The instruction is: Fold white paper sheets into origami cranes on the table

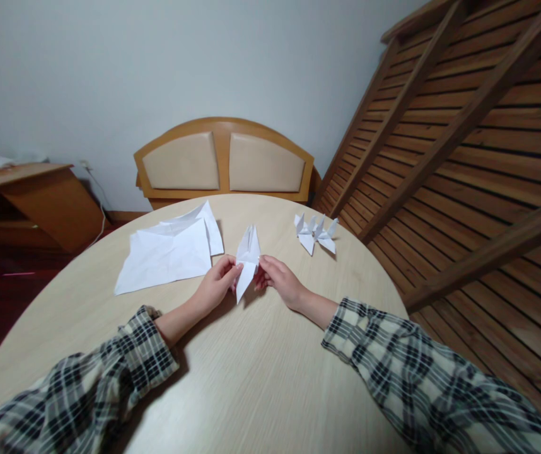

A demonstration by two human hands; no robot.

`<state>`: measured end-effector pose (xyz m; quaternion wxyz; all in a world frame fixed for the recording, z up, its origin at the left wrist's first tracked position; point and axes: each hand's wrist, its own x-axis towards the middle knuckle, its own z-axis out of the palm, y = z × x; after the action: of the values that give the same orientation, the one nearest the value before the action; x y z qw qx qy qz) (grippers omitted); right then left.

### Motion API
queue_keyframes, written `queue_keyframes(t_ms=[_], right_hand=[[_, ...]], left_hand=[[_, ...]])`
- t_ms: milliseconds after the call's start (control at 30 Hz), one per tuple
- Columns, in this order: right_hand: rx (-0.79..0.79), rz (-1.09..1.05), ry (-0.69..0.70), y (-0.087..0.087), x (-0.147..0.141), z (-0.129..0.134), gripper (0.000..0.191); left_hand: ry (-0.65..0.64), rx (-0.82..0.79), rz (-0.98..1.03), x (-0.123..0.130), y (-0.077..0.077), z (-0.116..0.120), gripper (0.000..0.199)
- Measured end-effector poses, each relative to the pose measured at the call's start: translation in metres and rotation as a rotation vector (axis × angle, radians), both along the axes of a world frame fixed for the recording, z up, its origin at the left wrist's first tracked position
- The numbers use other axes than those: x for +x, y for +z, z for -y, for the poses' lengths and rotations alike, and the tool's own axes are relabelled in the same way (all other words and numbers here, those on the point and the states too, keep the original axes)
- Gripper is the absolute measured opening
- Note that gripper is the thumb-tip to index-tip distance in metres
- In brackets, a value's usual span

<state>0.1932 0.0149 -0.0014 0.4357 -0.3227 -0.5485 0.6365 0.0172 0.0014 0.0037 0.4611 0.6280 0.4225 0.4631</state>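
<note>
Between my hands, a little above the round table [270,372], is a white folded paper crane [248,251]. Its narrow points face away from me, and one wing flap hangs down toward me. My left hand [221,277] pinches its left edge, thumb on top. From the other side, my right hand [277,279] grips the right edge between thumb and fingers; some of those fingertips are hidden behind the paper. Several finished-looking white paper cranes [315,233] stand close together at the table's far right.
White paper sheets [171,252] with crease marks lie overlapped on the left of the table. Beyond the far edge stands a wooden headboard [223,157] with two pale panels. A slatted wooden frame [464,145] leans at the right, and a low wooden cabinet [38,202] is at the left.
</note>
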Motion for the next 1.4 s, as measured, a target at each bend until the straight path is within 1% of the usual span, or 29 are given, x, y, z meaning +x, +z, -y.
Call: queue_keyframes(t_ms=[100,267,400,567,667,767,867,933,1033,1133,1233,1300,1400], right_hand=[[-0.016,-0.013,0.016,-0.001,0.002,0.0,0.033],[0.002,0.006,0.047,-0.001,0.002,0.0,0.021],[0.025,0.024,0.05,0.001,0.001,0.001,0.024],[0.078,0.034,0.092,0.003,0.001,0.004,0.028],[0.081,0.041,0.107,0.003,0.001,0.004,0.029],[0.085,0.043,0.107,0.003,0.0,0.005,0.029],[0.089,0.043,0.1,0.003,0.0,0.005,0.028],[0.079,0.042,0.101,0.003,0.0,0.004,0.028],[0.064,0.044,0.104,0.001,0.0,0.003,0.028],[0.065,0.056,0.093,-0.001,0.001,0.001,0.026],[0.06,0.064,0.083,-0.002,0.001,0.001,0.022],[0.06,0.063,0.082,-0.002,0.001,0.001,0.021],[0.07,0.061,0.084,-0.001,0.001,0.001,0.021]], left_hand=[[0.033,-0.016,0.014,0.0,0.0,0.0,0.021],[0.002,-0.05,0.029,0.0,-0.002,0.0,0.023],[-0.009,-0.075,0.068,0.0,-0.003,0.0,0.025],[-0.039,-0.109,0.15,-0.001,-0.004,0.002,0.03],[-0.065,-0.1,0.172,-0.001,-0.002,0.003,0.025],[-0.094,-0.097,0.146,-0.001,-0.001,0.003,0.019],[-0.109,-0.05,0.078,0.0,0.001,0.003,0.017],[-0.099,-0.02,0.053,0.0,0.002,0.002,0.018],[-0.034,-0.02,0.033,0.0,0.003,0.002,0.022],[0.033,-0.09,0.052,0.0,0.001,0.001,0.036],[0.025,-0.189,0.118,-0.001,-0.005,-0.002,0.047],[0.017,-0.197,0.125,-0.002,-0.008,-0.004,0.044],[0.007,-0.129,0.059,-0.003,-0.007,-0.004,0.038]])
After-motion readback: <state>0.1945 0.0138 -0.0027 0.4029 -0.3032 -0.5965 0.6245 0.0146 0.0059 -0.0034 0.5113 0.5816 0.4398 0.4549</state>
